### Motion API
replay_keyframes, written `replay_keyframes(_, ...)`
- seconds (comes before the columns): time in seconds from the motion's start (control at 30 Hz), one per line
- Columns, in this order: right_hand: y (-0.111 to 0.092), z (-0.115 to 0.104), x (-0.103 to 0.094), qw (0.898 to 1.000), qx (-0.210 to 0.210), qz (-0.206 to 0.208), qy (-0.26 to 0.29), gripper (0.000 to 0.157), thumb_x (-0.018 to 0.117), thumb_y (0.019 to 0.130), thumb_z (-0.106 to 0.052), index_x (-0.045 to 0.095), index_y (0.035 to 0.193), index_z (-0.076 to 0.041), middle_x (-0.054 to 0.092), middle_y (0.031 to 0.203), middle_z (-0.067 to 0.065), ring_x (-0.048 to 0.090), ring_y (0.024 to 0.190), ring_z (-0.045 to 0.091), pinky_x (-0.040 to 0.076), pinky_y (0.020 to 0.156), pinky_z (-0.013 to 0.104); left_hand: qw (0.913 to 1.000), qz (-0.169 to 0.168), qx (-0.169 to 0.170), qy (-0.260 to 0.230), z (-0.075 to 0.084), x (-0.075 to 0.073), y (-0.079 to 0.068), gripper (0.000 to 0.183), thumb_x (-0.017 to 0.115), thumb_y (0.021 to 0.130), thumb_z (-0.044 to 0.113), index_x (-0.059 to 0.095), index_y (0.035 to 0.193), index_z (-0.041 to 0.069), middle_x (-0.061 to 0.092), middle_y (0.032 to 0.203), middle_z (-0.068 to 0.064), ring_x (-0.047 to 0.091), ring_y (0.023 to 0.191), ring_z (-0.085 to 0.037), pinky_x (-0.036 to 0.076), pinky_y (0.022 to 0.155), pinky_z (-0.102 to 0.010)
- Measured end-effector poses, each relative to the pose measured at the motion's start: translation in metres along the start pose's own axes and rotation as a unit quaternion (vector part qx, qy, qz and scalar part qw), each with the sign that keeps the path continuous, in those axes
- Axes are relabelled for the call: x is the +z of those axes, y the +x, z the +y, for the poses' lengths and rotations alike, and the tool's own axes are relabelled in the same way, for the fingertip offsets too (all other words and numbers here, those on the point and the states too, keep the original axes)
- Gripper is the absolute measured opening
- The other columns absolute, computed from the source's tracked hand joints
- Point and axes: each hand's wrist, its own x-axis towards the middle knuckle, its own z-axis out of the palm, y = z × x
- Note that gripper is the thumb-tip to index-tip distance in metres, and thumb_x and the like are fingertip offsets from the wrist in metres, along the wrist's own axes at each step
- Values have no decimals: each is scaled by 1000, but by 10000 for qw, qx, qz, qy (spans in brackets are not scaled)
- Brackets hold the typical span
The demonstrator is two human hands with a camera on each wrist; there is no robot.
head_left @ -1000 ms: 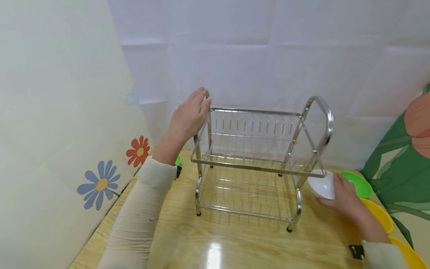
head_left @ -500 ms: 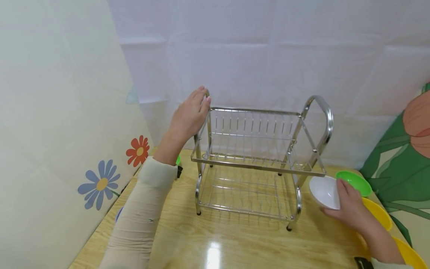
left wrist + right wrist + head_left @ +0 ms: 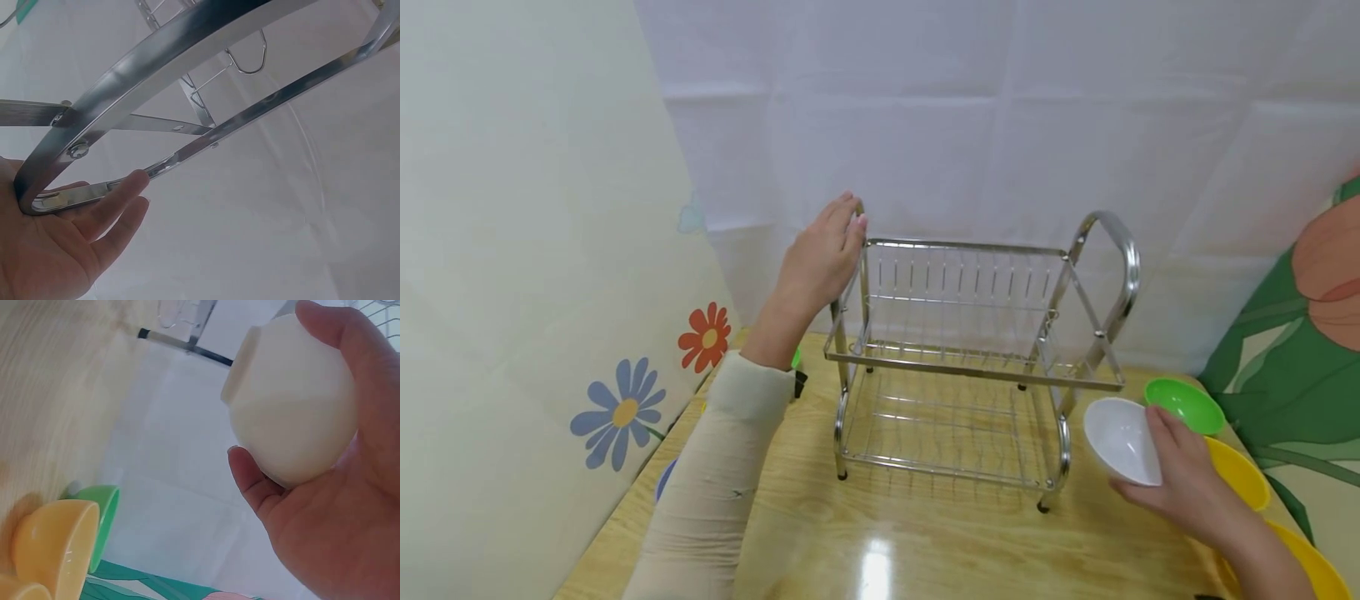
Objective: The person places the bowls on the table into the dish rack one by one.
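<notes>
A two-tier metal dish rack (image 3: 973,372) stands upright on the table. My left hand (image 3: 822,258) rests on the top of its left side frame. In the left wrist view, the fingers (image 3: 119,234) look relaxed and extended against the curved metal bar (image 3: 134,75). Right of the rack, my right hand (image 3: 1183,471) grips a small white bowl (image 3: 1116,437) by its side, tilted, with its inside showing. The right wrist view shows the bowl's underside and foot ring, with thumb and fingers around it. The bowl is apart from the rack.
Along the table's right edge sit a green bowl (image 3: 1187,404) and yellow bowls (image 3: 1242,475), partly behind my right arm. A blue rim (image 3: 664,479) and a bit of green (image 3: 796,358) show beside my left arm. A white cloth (image 3: 955,125) hangs behind the rack.
My right hand has drawn the white bowl away from beside the rack's right side, down toward me. The left hand stays on the rack, which has not visibly moved.
</notes>
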Motion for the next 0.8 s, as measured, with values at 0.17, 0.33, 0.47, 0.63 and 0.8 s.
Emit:
replay_keyframes(0.17, -8, -10, -1, 9999, 45, -141, 5, 125, 92, 66, -31, 15, 149, 21, 24, 144, 46, 28, 119, 60, 38, 86, 74, 10000, -5, -17, 7, 0, 1, 1, 61, 20, 108, 48, 28, 159, 16, 20, 168, 2, 21, 155, -21, 22, 126, -45)
replay_keyframes(0.33, -12, -23, 0, 9998, -176, -36, -8, 127, 95, 61, -31, 19, 148, 21, 28, 143, 45, 32, 116, 58, 42, 81, 74, 10000, 14, -63, 30, -1, 0, 1, 60, 21, 108, 47, 28, 159, 16, 20, 168, 2, 22, 154, -22, 22, 125, -45)
replay_keyframes(0.47, -14, -35, 2, 9991, -391, 126, -38, 126, 96, 56, -29, 24, 147, 21, 32, 141, 44, 35, 114, 56, 44, 79, 74, 10000, 20, -89, 9, -3, 0, 0, 60, 21, 108, 47, 27, 159, 17, 19, 168, 3, 21, 155, -21, 22, 126, -45)
replay_keyframes(0.63, -16, -49, 1, 9991, -415, -32, -55, 129, 96, 58, -33, 21, 150, 18, 31, 143, 44, 36, 117, 56, 44, 82, 76, 9999, -18, -126, -30, -3, 0, -1, 61, 19, 108, 49, 26, 159, 18, 17, 168, 5, 20, 155, -21, 21, 126, -45)
replay_keyframes(0.8, -17, -64, 0, 9990, -307, -319, -82, 133, 95, 60, -39, 16, 153, 14, 29, 147, 40, 36, 120, 52, 45, 86, 73, 9999, -28, -148, -31, -4, 1, 0, 61, 18, 107, 50, 25, 160, 19, 16, 168, 6, 19, 155, -20, 20, 126, -45)
